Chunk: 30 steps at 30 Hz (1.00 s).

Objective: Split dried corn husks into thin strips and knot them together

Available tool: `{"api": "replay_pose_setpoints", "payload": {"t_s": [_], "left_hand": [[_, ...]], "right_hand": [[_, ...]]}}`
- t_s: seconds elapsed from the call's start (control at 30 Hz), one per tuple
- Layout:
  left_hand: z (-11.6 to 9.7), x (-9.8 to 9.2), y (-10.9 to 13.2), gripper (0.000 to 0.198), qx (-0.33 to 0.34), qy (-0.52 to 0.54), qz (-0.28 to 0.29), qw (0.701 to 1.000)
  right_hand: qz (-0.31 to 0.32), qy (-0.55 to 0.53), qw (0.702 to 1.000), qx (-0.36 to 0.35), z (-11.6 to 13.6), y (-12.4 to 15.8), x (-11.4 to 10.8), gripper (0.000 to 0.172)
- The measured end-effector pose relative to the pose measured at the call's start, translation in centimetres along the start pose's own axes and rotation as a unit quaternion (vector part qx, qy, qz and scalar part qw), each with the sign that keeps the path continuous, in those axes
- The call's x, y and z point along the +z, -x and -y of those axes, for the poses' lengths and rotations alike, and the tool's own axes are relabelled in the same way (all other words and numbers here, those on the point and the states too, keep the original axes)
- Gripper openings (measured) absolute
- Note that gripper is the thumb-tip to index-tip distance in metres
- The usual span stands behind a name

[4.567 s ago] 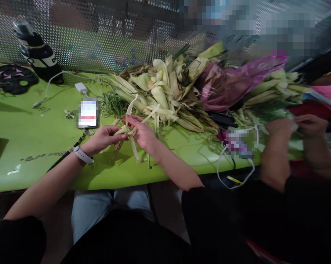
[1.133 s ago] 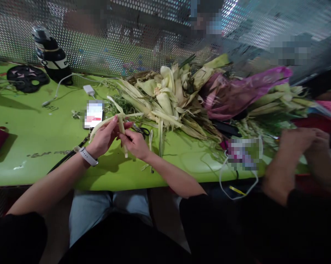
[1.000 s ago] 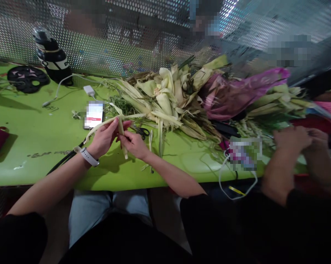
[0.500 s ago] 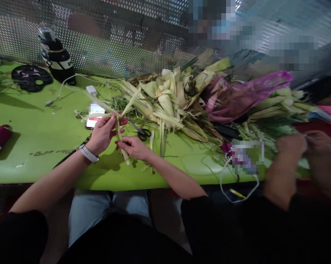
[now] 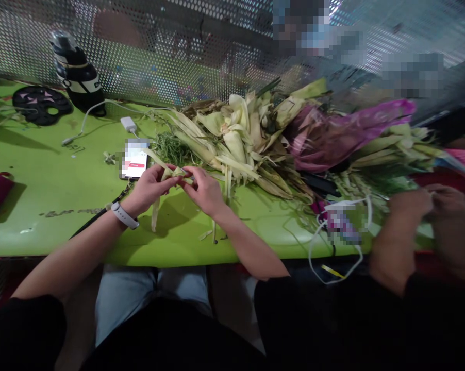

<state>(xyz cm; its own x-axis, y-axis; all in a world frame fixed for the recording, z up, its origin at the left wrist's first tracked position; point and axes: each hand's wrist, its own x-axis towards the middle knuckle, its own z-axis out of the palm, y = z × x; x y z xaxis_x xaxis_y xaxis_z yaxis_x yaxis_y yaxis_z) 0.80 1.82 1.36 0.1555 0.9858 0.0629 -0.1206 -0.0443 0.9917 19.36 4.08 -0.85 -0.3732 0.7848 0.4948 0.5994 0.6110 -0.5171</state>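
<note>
My left hand (image 5: 152, 186), with a white band on its wrist, pinches pale corn husk strips (image 5: 154, 214) near where they cross. One strip hangs down from its fingers and another sticks out toward the phone (image 5: 135, 158). Close against it, my right hand (image 5: 204, 191) is closed on the same husk strips, its fingertips at the folded part. Both hands are held above the green table (image 5: 170, 242). Right behind them lie a clump of thin green strands (image 5: 172, 148) and a big heap of corn husks (image 5: 236, 139). My right hand hides the scissors.
At the back left stand a dark bottle (image 5: 78, 77) and a black mask-like piece (image 5: 41, 105). A white adapter (image 5: 128, 124) has a cable. Purple plastic bag (image 5: 333, 134) lies right of the husks. Another person's hands (image 5: 429, 202) work at the far right.
My right hand has moved up and right, from the lower strip to the crossing beside my left hand. The strips have swung; one now hangs down left of where it was.
</note>
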Motion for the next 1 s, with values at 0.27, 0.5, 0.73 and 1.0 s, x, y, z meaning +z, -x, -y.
{"api": "replay_pose_setpoints", "payload": {"t_s": [0.27, 0.5, 0.73, 1.0], "left_hand": [[-0.4, 0.0, -0.2, 0.026, 0.018, -0.014, -0.019, 1.0], [-0.6, -0.3, -0.1, 0.033, 0.029, -0.034, -0.049, 0.998], [-0.8, -0.4, -0.1, 0.033, -0.036, 0.025, -0.007, 0.999], [-0.4, 0.0, 0.2, 0.034, -0.034, 0.014, 0.02, 0.999]], "right_hand": [[-0.013, 0.035, 0.999, -0.023, 0.8, 0.2, -0.1, 0.017], [0.022, 0.062, 0.996, -0.064, 0.8, 0.3, 0.1, 0.02], [-0.005, 0.01, 0.996, -0.094, 1.1, 0.3, 0.2, 0.029], [0.014, -0.042, 0.998, -0.041, 2.4, 0.4, -0.6, 0.031]]}}
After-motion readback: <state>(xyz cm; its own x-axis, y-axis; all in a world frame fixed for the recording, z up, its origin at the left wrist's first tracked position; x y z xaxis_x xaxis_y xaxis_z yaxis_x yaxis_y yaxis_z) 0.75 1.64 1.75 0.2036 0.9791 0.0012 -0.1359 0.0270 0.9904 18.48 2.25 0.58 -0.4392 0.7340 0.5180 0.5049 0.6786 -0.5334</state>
